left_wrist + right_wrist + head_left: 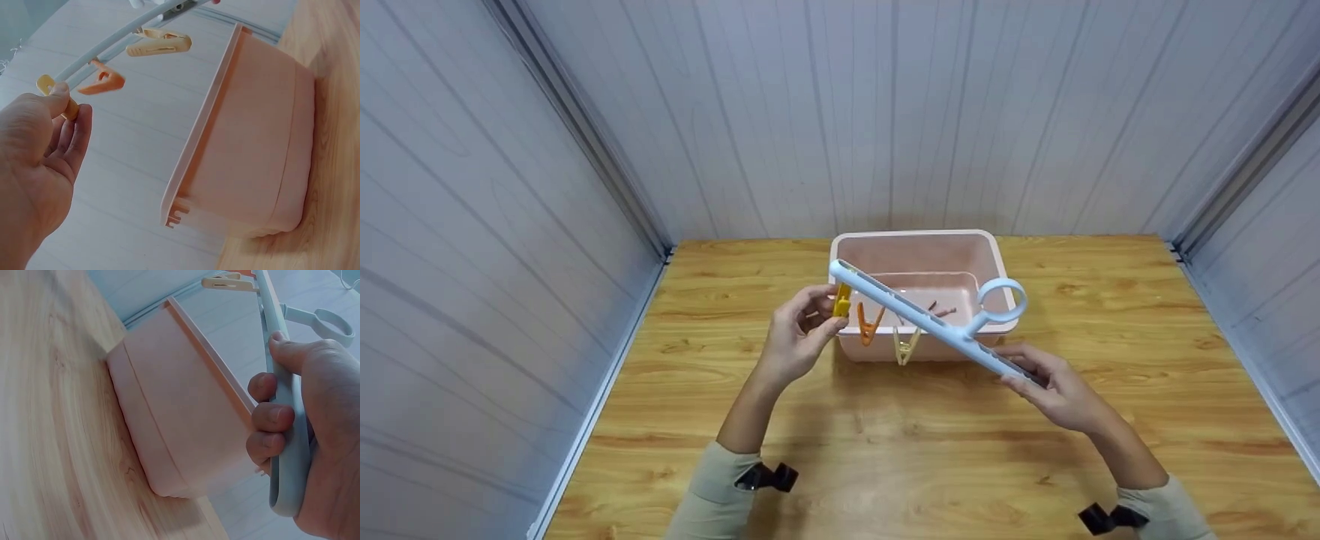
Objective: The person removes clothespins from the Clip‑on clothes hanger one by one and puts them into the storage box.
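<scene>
Yellow clip (pixel 842 300): light, stiff plastic, spring-loaded, judged; best taken at tail ends. Hangs at far end of pale blue hanger bar (pixel 930 324), above pink tub (pixel 994 255). My left hand (pixel 799 337) pinches clip. My right hand (pixel 1054 386) grips bar's near end. Orange clip (pixel 868 322) and cream clip (pixel 905 345) hang alongside.

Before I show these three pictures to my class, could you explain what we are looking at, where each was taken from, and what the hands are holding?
A person works with bare hands, wearing three cameras. The wide picture comes from the head, looking down at a wooden table between grey walls. The other two come from each wrist. On the table stands a pink plastic tub. The right hand grips one end of a pale blue hanger bar with a ring handle, held over the tub. Three pegs hang from it: the left hand pinches the yellow peg; an orange peg and a cream peg dangle beside it.
</scene>
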Action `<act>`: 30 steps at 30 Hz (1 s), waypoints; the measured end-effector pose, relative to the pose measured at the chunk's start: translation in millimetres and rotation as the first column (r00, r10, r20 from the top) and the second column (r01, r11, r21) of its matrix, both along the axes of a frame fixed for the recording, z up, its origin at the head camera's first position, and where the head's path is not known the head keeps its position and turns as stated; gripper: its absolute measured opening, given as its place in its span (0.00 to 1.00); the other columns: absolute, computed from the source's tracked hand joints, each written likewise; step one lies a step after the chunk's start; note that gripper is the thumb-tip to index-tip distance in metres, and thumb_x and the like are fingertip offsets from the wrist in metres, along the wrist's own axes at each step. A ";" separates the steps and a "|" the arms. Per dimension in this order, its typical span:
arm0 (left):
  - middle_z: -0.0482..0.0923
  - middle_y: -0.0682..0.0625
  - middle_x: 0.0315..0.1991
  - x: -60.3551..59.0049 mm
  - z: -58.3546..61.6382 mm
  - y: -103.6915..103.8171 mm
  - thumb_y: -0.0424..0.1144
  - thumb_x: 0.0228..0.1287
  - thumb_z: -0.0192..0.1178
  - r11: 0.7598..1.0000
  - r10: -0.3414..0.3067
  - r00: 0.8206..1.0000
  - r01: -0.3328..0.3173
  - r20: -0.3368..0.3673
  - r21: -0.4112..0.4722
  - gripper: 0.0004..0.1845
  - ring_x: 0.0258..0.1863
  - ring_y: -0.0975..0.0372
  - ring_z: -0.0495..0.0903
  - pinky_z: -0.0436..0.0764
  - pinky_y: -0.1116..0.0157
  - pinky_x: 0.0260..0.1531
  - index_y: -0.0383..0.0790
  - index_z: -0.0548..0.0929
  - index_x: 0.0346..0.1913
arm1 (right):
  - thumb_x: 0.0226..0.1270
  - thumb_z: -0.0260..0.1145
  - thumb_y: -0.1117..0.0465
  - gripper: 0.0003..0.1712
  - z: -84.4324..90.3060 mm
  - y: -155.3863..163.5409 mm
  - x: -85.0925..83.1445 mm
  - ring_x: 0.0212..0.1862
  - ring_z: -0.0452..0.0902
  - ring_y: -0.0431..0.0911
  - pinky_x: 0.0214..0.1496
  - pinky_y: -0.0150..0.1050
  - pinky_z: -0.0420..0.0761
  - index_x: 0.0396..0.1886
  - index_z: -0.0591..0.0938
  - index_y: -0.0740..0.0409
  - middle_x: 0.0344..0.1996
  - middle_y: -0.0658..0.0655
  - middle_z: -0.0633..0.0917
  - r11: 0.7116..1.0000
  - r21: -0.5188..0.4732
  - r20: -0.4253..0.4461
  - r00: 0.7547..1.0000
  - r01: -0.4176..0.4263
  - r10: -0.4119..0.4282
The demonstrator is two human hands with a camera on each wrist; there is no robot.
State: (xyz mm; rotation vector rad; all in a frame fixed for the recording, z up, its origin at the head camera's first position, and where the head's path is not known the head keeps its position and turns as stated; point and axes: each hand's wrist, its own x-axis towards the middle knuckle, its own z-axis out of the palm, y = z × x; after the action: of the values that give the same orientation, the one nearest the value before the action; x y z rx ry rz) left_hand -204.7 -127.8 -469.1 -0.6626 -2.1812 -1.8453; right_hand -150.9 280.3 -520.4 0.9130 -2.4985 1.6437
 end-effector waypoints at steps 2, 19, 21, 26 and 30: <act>0.84 0.34 0.44 -1.4 -0.8 -0.7 0.21 0.71 0.72 1.000 -0.002 1.000 0.002 -0.006 -0.002 0.20 0.43 0.69 0.83 0.87 0.74 0.48 0.20 0.83 0.63 | 0.83 0.61 0.77 0.20 -0.9 -0.2 -0.3 0.31 0.74 0.30 0.29 0.33 0.76 0.69 0.80 0.72 0.46 0.35 0.89 1.000 -0.008 0.005 1.000 -0.002 0.002; 0.84 0.33 0.43 -7.3 -7.3 -4.2 0.21 0.70 0.72 0.999 0.025 0.992 -0.027 -0.121 -0.018 0.19 0.43 0.69 0.82 0.88 0.75 0.49 0.21 0.84 0.62 | 0.83 0.59 0.78 0.20 -18.1 -15.3 3.9 0.25 0.69 0.26 0.19 0.30 0.70 0.69 0.78 0.73 0.36 0.36 0.83 0.993 -0.102 0.073 0.996 -0.051 0.059; 0.85 0.33 0.43 -7.4 -7.3 -5.0 0.21 0.70 0.73 0.999 0.027 0.989 -0.031 -0.143 -0.024 0.19 0.43 0.69 0.82 0.88 0.74 0.49 0.22 0.83 0.61 | 0.84 0.57 0.78 0.20 -19.2 -16.2 4.0 0.23 0.67 0.30 0.18 0.31 0.69 0.70 0.78 0.73 0.34 0.37 0.82 0.988 -0.127 0.089 0.991 -0.084 0.096; 0.85 0.34 0.43 -7.2 -3.9 -6.8 0.21 0.68 0.74 0.999 0.015 0.988 -0.021 -0.153 -0.035 0.20 0.42 0.68 0.83 0.90 0.73 0.49 0.22 0.84 0.61 | 0.84 0.55 0.80 0.21 -20.7 -16.5 4.5 0.19 0.64 0.40 0.15 0.33 0.66 0.70 0.78 0.73 0.25 0.51 0.78 0.979 -0.168 0.079 0.989 -0.113 0.128; 0.84 0.34 0.42 -5.3 -1.0 -5.9 0.20 0.68 0.74 1.000 0.002 0.995 -0.004 -0.101 -0.024 0.20 0.42 0.68 0.83 0.90 0.72 0.49 0.23 0.84 0.61 | 0.83 0.57 0.80 0.21 -21.3 -15.7 6.2 0.22 0.67 0.33 0.17 0.32 0.68 0.70 0.79 0.73 0.25 0.62 0.76 0.985 -0.150 0.069 0.993 -0.081 0.092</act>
State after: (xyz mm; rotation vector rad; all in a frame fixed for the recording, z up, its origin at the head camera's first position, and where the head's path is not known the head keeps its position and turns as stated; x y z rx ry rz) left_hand -210.1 -133.7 -470.1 -0.7399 -2.1419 -1.7472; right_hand -144.7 264.6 -541.7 0.9724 -2.3759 1.8941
